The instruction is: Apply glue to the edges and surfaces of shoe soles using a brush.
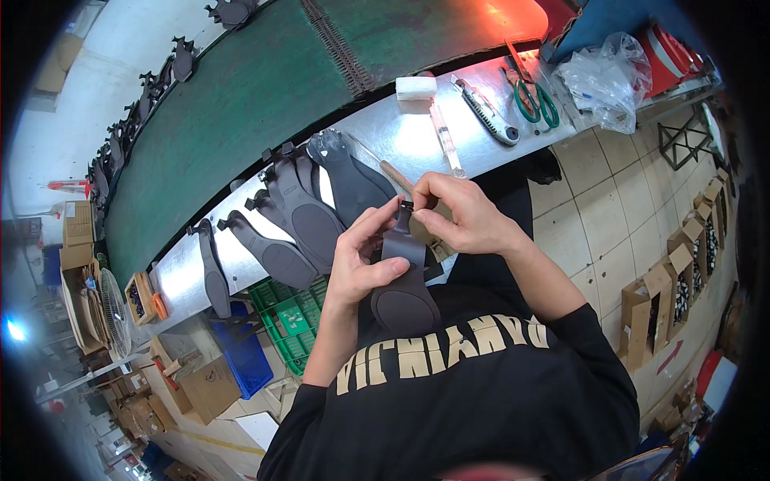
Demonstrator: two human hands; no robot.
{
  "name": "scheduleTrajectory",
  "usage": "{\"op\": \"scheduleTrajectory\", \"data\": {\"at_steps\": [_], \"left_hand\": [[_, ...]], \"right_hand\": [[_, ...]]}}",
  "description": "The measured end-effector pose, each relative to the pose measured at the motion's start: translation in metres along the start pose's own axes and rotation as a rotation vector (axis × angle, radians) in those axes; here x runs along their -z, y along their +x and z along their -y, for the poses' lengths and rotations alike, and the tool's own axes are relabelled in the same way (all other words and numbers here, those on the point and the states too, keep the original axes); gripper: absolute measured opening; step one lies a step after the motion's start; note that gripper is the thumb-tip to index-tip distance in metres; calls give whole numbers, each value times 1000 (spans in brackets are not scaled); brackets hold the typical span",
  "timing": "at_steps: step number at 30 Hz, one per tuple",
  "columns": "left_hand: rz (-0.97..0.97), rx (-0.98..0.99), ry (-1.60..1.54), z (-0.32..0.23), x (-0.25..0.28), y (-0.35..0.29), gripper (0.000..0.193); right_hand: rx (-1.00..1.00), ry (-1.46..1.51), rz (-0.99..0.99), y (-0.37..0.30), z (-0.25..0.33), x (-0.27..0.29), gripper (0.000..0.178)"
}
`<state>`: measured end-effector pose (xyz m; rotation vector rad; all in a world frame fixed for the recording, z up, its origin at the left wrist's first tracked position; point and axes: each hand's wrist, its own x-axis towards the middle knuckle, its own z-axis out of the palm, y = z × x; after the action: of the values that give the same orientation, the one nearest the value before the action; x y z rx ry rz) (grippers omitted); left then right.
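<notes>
My left hand (358, 263) grips a dark grey sandal sole (405, 309) in front of my chest, thumb across its near face. Its rounded end points down toward my shirt. At the top of the sole is a small black piece (407, 205), perhaps a strap end or buckle. My right hand (465, 215) pinches it between thumb and fingertips, so the fingers partly hide it. Just beyond my hands, several similar dark sandal soles (314, 228) lie overlapping on the metal ledge (178, 282), small black fittings at their far ends.
Beyond the ledge runs a green conveyor belt (233, 104), with dark soles (120, 144) along its far side. A white block (415, 88), a box cutter (487, 112) and green-handled scissors (536, 103) lie to the right. A green crate (290, 317) stands below, left; open cartons (648, 317) line the right floor.
</notes>
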<state>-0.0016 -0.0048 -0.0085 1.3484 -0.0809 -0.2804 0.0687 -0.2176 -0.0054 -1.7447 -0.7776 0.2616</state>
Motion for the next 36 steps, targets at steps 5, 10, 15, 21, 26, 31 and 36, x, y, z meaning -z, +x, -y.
{"op": "scheduleTrajectory", "data": {"at_steps": [5, 10, 15, 21, 26, 31, 36], "left_hand": [[2, -14, -46, 1, 5, 1, 89], [-20, -34, -76, 8, 6, 3, 91], [-52, -36, -105, 9, 6, 0, 90], [-60, -84, -144, 13, 12, 0, 85], [-110, -230, 3, 15, 16, 18, 79], [-94, -202, -3, 17, 11, 12, 76], [-78, -34, -166, 14, 5, 4, 68]], "right_hand": [[54, 189, -52, -6, -5, -6, 10], [11, 199, -143, -5, -12, -10, 7], [-63, 271, -308, -8, 4, -26, 12], [229, -209, -385, -5, 4, -31, 33], [276, -266, -398, 0, -2, -41, 39], [211, -161, -414, -8, -9, -46, 42], [133, 6, -446, -13, -4, -53, 49]]}}
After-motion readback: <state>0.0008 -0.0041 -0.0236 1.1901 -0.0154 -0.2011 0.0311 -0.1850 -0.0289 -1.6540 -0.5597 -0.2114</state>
